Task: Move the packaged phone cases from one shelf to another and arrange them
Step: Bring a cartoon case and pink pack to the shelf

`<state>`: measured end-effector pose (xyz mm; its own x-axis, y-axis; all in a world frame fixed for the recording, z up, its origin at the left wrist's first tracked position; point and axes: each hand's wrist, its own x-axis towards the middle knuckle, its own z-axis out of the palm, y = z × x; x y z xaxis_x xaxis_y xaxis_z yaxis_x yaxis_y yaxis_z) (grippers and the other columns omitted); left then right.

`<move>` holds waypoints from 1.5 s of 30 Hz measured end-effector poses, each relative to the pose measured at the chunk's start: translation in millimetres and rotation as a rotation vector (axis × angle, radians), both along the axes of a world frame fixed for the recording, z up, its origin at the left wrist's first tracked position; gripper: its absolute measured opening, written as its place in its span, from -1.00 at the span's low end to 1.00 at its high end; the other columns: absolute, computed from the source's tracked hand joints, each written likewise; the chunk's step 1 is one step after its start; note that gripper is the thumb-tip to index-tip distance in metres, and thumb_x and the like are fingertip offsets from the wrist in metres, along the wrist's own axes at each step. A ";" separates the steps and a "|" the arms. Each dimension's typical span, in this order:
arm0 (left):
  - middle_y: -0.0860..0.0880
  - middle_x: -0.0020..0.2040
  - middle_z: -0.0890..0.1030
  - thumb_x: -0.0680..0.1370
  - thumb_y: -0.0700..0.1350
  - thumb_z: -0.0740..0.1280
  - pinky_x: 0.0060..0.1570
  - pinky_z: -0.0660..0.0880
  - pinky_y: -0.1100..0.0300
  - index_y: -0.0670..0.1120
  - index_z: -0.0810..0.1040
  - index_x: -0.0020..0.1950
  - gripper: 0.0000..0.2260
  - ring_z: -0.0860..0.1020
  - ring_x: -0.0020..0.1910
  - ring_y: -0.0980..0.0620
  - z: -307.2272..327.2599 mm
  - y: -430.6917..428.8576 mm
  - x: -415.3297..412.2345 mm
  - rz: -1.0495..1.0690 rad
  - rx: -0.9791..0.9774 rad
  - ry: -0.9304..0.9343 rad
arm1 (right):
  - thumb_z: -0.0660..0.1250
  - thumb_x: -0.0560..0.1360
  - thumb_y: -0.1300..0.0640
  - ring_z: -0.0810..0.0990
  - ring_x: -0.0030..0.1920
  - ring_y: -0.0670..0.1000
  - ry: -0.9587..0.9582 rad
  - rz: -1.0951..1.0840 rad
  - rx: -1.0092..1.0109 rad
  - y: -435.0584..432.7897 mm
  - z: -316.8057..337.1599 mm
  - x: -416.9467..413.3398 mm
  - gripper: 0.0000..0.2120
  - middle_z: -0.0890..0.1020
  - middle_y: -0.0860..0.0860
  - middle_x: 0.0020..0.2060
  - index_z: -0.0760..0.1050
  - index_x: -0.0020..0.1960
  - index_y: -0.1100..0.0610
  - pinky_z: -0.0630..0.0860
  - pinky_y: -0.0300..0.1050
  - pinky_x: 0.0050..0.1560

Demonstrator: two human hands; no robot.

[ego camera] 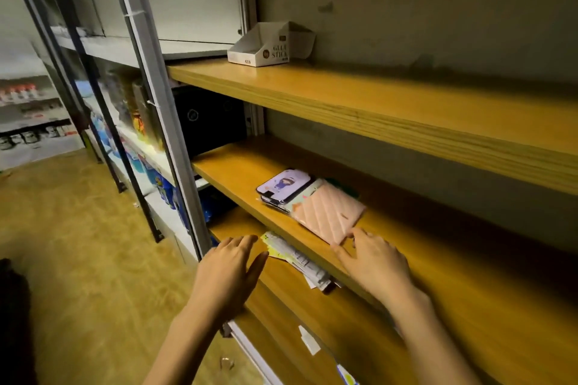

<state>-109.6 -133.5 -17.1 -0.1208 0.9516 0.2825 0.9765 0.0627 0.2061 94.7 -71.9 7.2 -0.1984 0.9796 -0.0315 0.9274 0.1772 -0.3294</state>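
Middle shelf (237,166): two packaged cases are stacked near the front edge, toward the left end. The pink quilted case (328,216) is laid on top, skewed, its near corner overhanging the front edge. The cartoon-print case (283,184) is partly covered by it on the left-rear side.

Right hand (372,259): fingers spread and relaxed, with fingertips (356,233) touching the pink case's near corner. No closed grip is seen.

Left hand (231,262): flat, fingers straight and together, nothing held. It is positioned at the front edge of the lower shelf (359,322), just beside a loose pile of packaged cases (297,256). That pile is lying just behind the lower shelf's front edge and is half hidden under the middle board.

The hands are held apart.

Upper shelf (344,97): a white glue stick box (266,47) is standing at the left end, against the back. The metal upright (162,109) is at the shelves' left end.
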 end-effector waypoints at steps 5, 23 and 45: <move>0.00 0.25 0.53 0.55 0.15 0.10 0.10 0.47 0.12 -0.02 0.39 0.33 -0.58 0.47 0.21 0.02 -2.8 69.1 -44.6 -0.129 0.004 -0.028 | 0.03 0.50 -0.31 0.47 0.22 0.11 0.037 -0.268 -0.039 36.9 -15.5 -31.2 -0.35 0.48 0.10 0.25 0.19 0.41 0.12 0.42 -0.11 -0.02; -0.07 0.16 0.56 0.53 0.20 0.10 -0.07 0.47 0.07 -0.06 0.42 0.24 -0.56 0.51 0.12 -0.07 1.2 203.5 -117.9 -0.371 -0.069 -0.131 | 0.33 0.08 -0.52 0.13 0.43 0.26 0.068 -0.891 -0.290 102.3 -19.4 -117.1 0.29 0.11 0.20 0.46 -0.15 0.51 0.15 0.24 0.07 0.36; -0.14 0.07 0.59 0.33 0.40 0.24 -0.03 0.47 0.06 -0.12 0.40 0.10 -0.36 0.53 0.06 -0.16 -5.8 246.0 -102.2 -0.325 -0.313 -0.347 | 0.47 0.19 -0.30 0.19 0.39 0.18 0.303 -0.894 -0.363 117.4 -12.8 -108.0 0.14 0.16 0.21 0.39 0.01 0.48 0.27 0.31 -0.04 0.30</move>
<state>-211.7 112.4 -23.0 0.1570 0.9873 -0.0233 0.8344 -0.1200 0.5379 -13.3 45.5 -5.6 0.5544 0.7141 -0.4274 0.5393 -0.6994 -0.4690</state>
